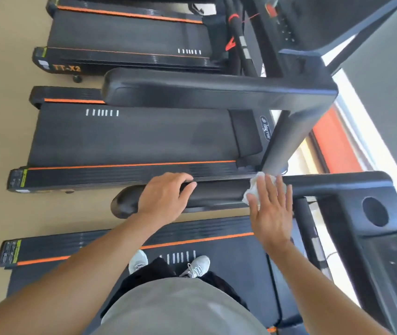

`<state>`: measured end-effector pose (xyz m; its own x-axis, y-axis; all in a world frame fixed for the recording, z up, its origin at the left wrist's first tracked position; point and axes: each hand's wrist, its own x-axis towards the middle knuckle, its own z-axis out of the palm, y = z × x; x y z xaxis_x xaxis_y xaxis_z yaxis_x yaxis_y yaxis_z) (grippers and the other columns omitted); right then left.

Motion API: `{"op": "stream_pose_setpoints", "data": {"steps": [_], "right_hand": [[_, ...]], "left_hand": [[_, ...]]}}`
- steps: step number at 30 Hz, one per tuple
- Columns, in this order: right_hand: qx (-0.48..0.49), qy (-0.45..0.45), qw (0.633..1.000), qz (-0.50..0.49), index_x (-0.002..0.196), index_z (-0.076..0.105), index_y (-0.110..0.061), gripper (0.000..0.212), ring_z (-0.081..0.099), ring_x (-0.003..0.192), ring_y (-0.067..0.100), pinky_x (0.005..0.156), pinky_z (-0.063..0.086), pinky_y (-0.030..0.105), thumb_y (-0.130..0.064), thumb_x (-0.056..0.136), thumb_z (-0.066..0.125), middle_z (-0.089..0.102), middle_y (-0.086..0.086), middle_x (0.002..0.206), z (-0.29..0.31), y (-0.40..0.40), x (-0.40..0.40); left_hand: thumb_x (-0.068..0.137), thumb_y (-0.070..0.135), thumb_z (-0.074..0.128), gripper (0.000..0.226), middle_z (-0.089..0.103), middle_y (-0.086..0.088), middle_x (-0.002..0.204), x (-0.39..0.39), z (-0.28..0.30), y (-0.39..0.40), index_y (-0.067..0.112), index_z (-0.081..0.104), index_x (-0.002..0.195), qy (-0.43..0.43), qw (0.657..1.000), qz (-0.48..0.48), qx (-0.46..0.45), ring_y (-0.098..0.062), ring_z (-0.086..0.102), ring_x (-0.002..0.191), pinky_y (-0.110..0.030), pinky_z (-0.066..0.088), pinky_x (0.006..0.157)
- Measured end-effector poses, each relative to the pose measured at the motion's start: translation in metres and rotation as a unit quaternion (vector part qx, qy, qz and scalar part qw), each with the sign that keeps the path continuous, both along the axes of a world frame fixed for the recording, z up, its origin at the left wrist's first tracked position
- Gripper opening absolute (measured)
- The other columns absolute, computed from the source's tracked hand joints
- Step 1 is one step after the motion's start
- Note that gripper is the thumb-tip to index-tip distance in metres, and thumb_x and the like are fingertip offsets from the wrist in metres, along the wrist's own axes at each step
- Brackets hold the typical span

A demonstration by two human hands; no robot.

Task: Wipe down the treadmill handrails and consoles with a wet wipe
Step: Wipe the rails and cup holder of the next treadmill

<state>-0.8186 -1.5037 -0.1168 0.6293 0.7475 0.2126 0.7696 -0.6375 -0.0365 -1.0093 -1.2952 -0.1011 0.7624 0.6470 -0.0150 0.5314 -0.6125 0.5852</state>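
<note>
The near handrail (216,193) is seen running across the middle of the view, a black padded bar with its rounded end at 9 o'clock and its console end at 3 o'clock. The left hand (162,198) is laid over that rail near the rounded end, fingers curled over the far edge, the bar gripped. At 3 o'clock from it, well apart along the same rail, the right hand (271,209) is held flat, fingers straight and spread, pressed down on the wet wipe (253,188). The wipe, white and crumpled, is pinned between palm and rail, its bunched edge seen poking out at 9 o'clock of the fingers. The console (383,238) is found at 3 o'clock, with a round cup hole (374,211) in its corner. 2 white shoes (168,264) are planted on the belt (216,274) at 6 o'clock. 2 more treadmills (129,139) are lined up toward 12 o'clock on the tan floor (1,93)
</note>
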Motion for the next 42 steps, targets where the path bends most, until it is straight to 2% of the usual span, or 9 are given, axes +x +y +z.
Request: {"op": "stream_pose_setpoints", "data": {"steps": [3,9,18,21,26,31,35,39,42], "right_hand": [[0.046,0.047,0.998,-0.006,0.152,0.042,-0.003,0.051,0.032,0.149,0.032,0.125,0.021,0.046,-0.029,0.108,0.036,0.045,0.013,0.155,0.001,0.014,-0.031],[0.077,0.139,0.982,0.099,0.142,0.056,-0.012,0.041,0.048,0.136,0.026,0.117,0.035,0.039,-0.027,0.109,0.037,0.058,0.002,0.137,0.01,0.066,-0.083],[0.063,0.023,0.998,-0.011,0.11,0.065,-0.009,0.025,0.059,0.105,0.036,0.103,0.04,0.046,-0.014,0.105,0.041,0.066,0.008,0.103,0.022,-0.005,0.058],[0.079,0.037,0.995,-0.047,0.113,0.065,-0.008,0.029,0.057,0.105,0.038,0.104,0.038,0.043,-0.015,0.105,0.038,0.066,0.008,0.104,0.023,-0.015,0.077],[0.142,0.127,0.981,0.046,0.121,0.064,-0.008,0.028,0.053,0.111,0.03,0.109,0.038,0.041,-0.013,0.103,0.043,0.065,0.004,0.111,0.015,0.017,0.008],[0.029,0.128,0.977,0.166,0.13,0.058,-0.016,0.036,0.053,0.115,0.024,0.109,0.035,0.036,-0.028,0.103,0.038,0.062,-0.002,0.117,0.015,0.006,0.037],[-0.036,0.082,0.994,0.07,0.102,0.065,-0.025,0.043,0.057,0.104,0.025,0.103,0.035,0.036,-0.03,0.103,0.022,0.066,-0.005,0.1,0.011,-0.043,0.145],[-0.005,0.091,0.995,-0.046,0.114,0.06,-0.017,0.044,0.051,0.121,0.034,0.116,0.027,0.042,-0.031,0.105,0.018,0.061,0.003,0.114,0.011,-0.093,0.205],[0.03,0.089,0.993,-0.075,0.127,0.056,-0.01,0.038,0.044,0.132,0.038,0.122,0.022,0.046,-0.026,0.106,0.029,0.057,0.007,0.125,0.012,-0.071,0.163]], "left_hand": [[0.103,0.047,0.041,0.033,0.074,0.012,0.096,0.005,-0.006,-0.005,0.03,0.069,0.107,0.048,0.996,0.012,0.078,-0.019,0.066,0.086,-0.036,0.046,0.078],[0.093,0.035,0.069,0.015,0.073,0.004,0.078,0.0,0.001,-0.008,0.021,0.074,0.098,-0.01,0.991,-0.003,0.136,-0.026,0.068,0.068,-0.036,0.051,0.064],[0.1,0.042,0.053,0.024,0.073,0.009,0.085,0.003,-0.006,-0.008,0.026,0.071,0.102,0.013,0.991,0.002,0.137,-0.021,0.067,0.074,-0.034,0.049,0.065],[0.098,0.046,0.048,0.03,0.072,0.007,0.081,0.007,-0.006,-0.01,0.028,0.072,0.096,0.044,0.988,0.032,0.146,-0.026,0.067,0.073,-0.035,0.047,0.064],[0.098,0.04,0.055,0.021,0.075,0.007,0.104,0.048,-0.001,-0.019,0.03,0.07,0.106,0.048,0.97,0.234,-0.039,-0.027,0.066,0.098,-0.037,0.046,0.085],[0.098,0.032,0.059,0.018,0.07,0.018,0.115,0.107,0.013,-0.077,0.028,0.068,0.114,-0.008,0.986,0.135,-0.095,-0.01,0.06,0.113,-0.032,0.047,0.095],[0.098,0.029,0.06,0.018,0.067,0.02,0.114,0.141,0.019,-0.105,0.028,0.068,0.114,-0.007,0.99,0.102,-0.097,-0.004,0.057,0.114,-0.022,0.04,0.094],[0.097,0.029,0.061,0.014,0.068,0.022,0.113,0.17,0.019,-0.119,0.031,0.068,0.109,-0.008,0.989,0.066,-0.134,-0.002,0.06,0.113,-0.029,0.045,0.1],[0.098,0.024,0.058,0.015,0.069,0.021,0.109,0.203,0.024,-0.128,0.03,0.067,0.108,-0.022,0.985,0.03,-0.171,0.0,0.062,0.109,-0.031,0.048,0.1]]}}
